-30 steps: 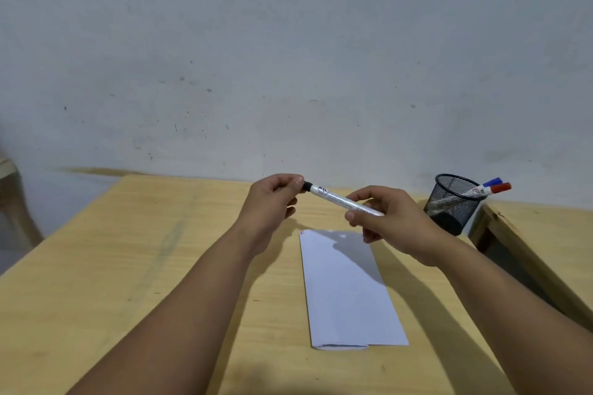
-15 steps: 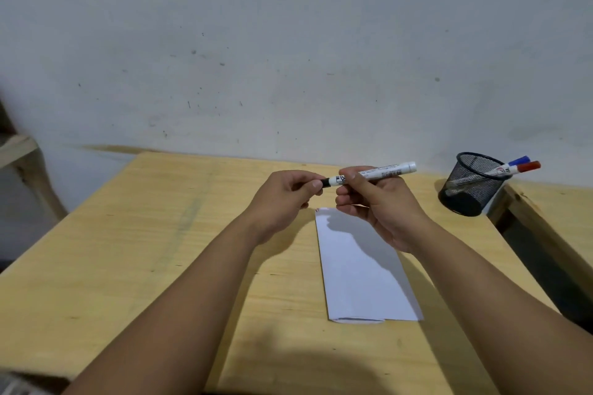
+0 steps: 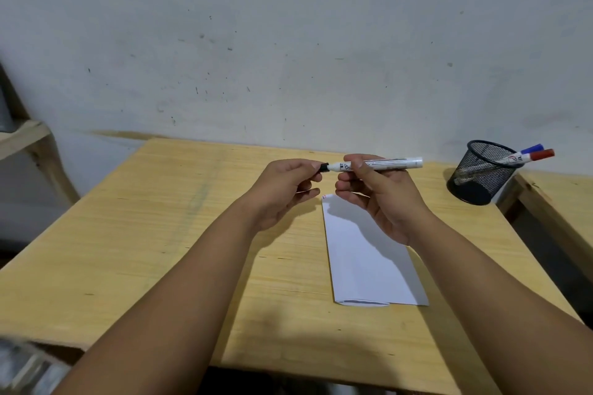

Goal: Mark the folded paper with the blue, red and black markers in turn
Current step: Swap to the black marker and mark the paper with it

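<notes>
I hold a white-barrelled black marker (image 3: 385, 163) level above the far end of the folded white paper (image 3: 365, 253). My right hand (image 3: 378, 196) grips the barrel. My left hand (image 3: 285, 186) pinches the black cap (image 3: 324, 167) at the marker's left end; the cap still touches the barrel. A small red mark (image 3: 324, 197) shows at the paper's far left corner. The blue marker (image 3: 531, 149) and red marker (image 3: 532, 156) lean out of a black mesh cup (image 3: 479, 175) at the right.
The paper lies on a light wooden table (image 3: 160, 234) against a grey wall. A second wooden table (image 3: 564, 199) adjoins on the right, with a dark gap between. A wooden frame (image 3: 29, 138) stands at the far left.
The marker has swung from pointing down-right to level, its tail now toward the cup. My view has dropped and shifted, so the table fills more of the frame. Both hands keep their hold.
</notes>
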